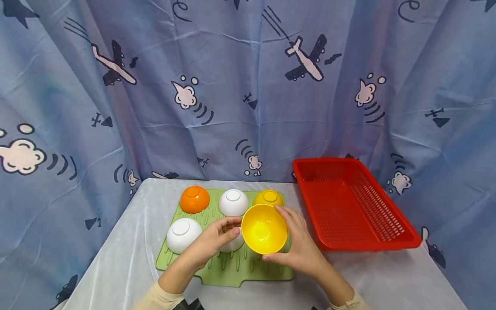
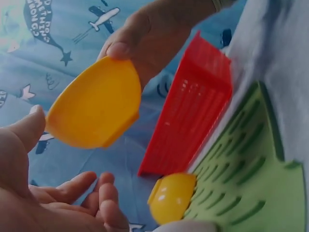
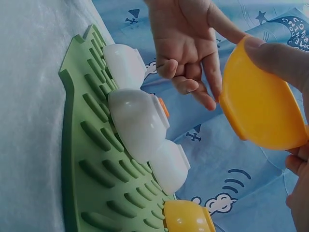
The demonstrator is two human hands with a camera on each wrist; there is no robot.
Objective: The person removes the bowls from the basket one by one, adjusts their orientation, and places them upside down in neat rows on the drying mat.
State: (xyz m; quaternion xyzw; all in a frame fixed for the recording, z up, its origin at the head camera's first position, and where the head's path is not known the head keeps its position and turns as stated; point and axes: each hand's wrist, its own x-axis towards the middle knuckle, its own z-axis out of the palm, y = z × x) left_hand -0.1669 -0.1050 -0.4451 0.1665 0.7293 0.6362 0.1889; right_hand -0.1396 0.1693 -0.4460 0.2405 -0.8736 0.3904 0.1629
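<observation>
A yellow bowl (image 1: 264,229) is tilted above the green drying mat (image 1: 228,275), its inside facing the head camera. My right hand (image 1: 306,249) grips it by the rim, thumb below and fingers above. At the bowl's left side is my left hand (image 1: 207,243), fingers extended; in the left wrist view its thumb meets the rim of the bowl (image 2: 99,104). Upside down on the mat sit an orange bowl (image 1: 195,199), another yellow bowl (image 1: 269,197) and white bowls (image 1: 184,235); one white bowl (image 1: 232,246) is partly hidden behind the left hand.
A red plastic basket (image 1: 401,234) with slotted walls stands on the right of the table, close to the mat. Pale cloth (image 1: 120,258) covers the table. Behind it hangs a blue curtain (image 1: 232,120) printed with airplanes.
</observation>
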